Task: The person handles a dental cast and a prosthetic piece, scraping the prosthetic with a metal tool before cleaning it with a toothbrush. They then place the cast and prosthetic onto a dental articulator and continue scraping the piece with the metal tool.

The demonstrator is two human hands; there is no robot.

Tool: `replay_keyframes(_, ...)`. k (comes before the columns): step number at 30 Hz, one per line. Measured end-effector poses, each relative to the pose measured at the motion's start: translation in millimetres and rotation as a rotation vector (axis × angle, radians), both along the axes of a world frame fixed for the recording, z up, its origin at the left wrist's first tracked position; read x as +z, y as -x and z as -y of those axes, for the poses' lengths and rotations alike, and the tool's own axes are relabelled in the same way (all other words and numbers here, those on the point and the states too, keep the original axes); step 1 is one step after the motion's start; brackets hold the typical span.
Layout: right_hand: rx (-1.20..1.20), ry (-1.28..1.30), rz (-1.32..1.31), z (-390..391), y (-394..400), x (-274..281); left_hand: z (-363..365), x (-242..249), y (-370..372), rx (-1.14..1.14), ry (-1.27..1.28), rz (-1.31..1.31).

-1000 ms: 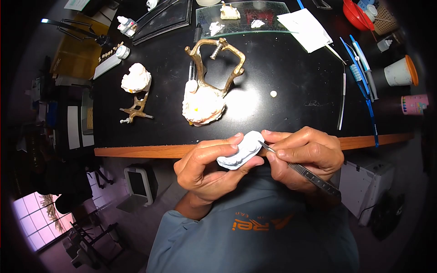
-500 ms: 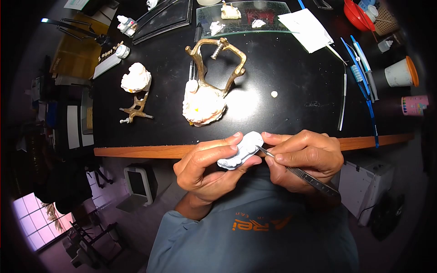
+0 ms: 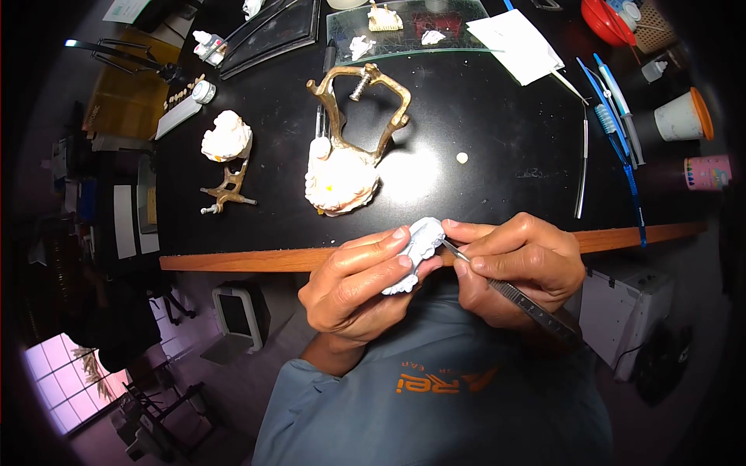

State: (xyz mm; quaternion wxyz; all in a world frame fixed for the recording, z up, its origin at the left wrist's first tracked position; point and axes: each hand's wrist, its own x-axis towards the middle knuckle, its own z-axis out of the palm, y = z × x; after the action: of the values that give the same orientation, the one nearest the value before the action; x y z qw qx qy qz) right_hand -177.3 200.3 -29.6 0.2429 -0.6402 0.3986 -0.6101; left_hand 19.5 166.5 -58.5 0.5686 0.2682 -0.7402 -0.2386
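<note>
Near the table's front edge, my left hand (image 3: 353, 283) grips a pale bluish-white dental mould (image 3: 424, 239) between fingers and thumb. My right hand (image 3: 532, 264) holds a thin metal carver (image 3: 522, 300) with a ribbed, marked handle like a pen. Its tip meets the right edge of the mould; whether it cuts in cannot be made out. Beyond my hands lies a brass articulator frame (image 3: 400, 116) with a plaster dental cast (image 3: 342, 182) on it. To the left sits another brass articulator part (image 3: 229, 190), with a second plaster cast (image 3: 227, 138).
A glass slab (image 3: 458, 46) at the back bears small plaster pieces. A white paper (image 3: 517, 48) lies beside it. On the right are a blue brush (image 3: 610, 128), an orange-rimmed cup (image 3: 678, 116) and a pink cup (image 3: 705, 172). A small white jar (image 3: 203, 92) stands left.
My left hand has turned the mould, so it stands more upright and shows a different face. The carver's tip has shifted slightly to the mould's right edge.
</note>
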Motion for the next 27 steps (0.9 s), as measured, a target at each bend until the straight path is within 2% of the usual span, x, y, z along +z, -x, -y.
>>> replay_keyframes(12,-0.029,-0.007,0.0,1,-1,0,1,-8,-6,-0.076,-0.006,-0.031)
replay_keyframes(27,-0.033,0.016,-0.053,3,0,-1,0,0,-11,-0.066,-0.009,0.096)
